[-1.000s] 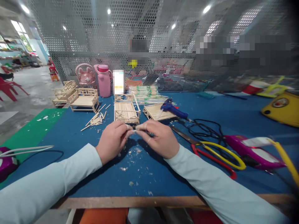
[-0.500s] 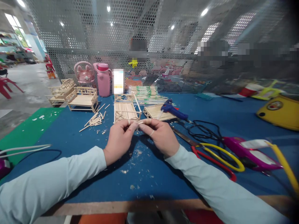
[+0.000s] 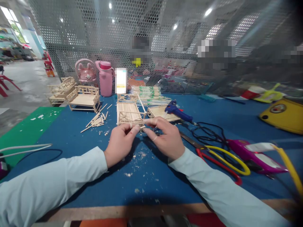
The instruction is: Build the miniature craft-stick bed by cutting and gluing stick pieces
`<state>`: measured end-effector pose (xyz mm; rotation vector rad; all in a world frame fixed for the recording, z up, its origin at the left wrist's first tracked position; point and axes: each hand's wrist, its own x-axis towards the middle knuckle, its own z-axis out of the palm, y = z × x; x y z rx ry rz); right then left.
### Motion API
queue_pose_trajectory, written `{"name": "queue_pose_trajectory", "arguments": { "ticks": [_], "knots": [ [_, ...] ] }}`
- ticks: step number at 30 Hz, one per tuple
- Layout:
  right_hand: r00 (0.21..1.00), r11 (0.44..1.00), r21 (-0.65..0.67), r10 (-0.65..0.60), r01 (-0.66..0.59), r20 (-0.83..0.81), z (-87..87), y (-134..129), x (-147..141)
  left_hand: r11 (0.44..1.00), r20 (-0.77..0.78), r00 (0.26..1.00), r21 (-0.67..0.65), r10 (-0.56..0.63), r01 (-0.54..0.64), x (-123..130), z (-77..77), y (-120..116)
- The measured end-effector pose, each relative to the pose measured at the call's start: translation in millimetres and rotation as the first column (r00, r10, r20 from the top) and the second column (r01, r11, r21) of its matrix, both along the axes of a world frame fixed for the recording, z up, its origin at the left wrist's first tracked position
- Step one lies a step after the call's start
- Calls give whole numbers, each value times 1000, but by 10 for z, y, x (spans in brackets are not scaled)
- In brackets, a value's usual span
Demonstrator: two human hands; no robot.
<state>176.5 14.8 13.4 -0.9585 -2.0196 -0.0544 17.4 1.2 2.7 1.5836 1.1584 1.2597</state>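
Note:
My left hand pinches a short wooden stick between thumb and forefinger. My right hand is just right of it, thumb and forefinger parted, the stick's free end lying in the gap. Tape or bandage wraps some fingertips. Right behind the hands stands a miniature stick-built bed frame, its front partly hidden by the fingers. To its right a flat stick panel lies under the nozzle of a blue glue gun. A pile of cut sticks lies to the left.
Finished miniature benches stand at the back left, near a pink thermos. Bundled sticks lie along the mesh screen. Scissors, a black cord and a purple tool occupy the right side.
My right thumb and forefinger have parted and drawn slightly right, off the stick. My left hand keeps its pinch in nearly the same place.

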Motion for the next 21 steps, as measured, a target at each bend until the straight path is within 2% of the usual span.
{"name": "queue_pose_trajectory", "arguments": {
  "ticks": [3, 6, 10, 14, 21],
  "knots": [
    [982, 977, 215, -24, -17, 187, 35, 22, 49, 999, -38, 999, 43, -10, 12, -6, 10, 0],
    [967, 957, 286, -122, 55, 223, 55, 101, 108, 996, -31, 999, 79, 42, -40, -18, 16, -21],
    [955, 936, 297, -247, 190, 165, 28, 228, 138, 998, -55, 997, 43, 58, -55, -36, 5, -91],
    [952, 942, 269, -252, 201, 172, -4, 258, 100, 1000, -101, 995, -15, -9, 8, -46, -34, -120],
    [953, 950, 245, -240, 192, 186, 16, 262, 101, 984, -205, 979, 174, -2, 38, -91, -67, -78]
  ]
}}
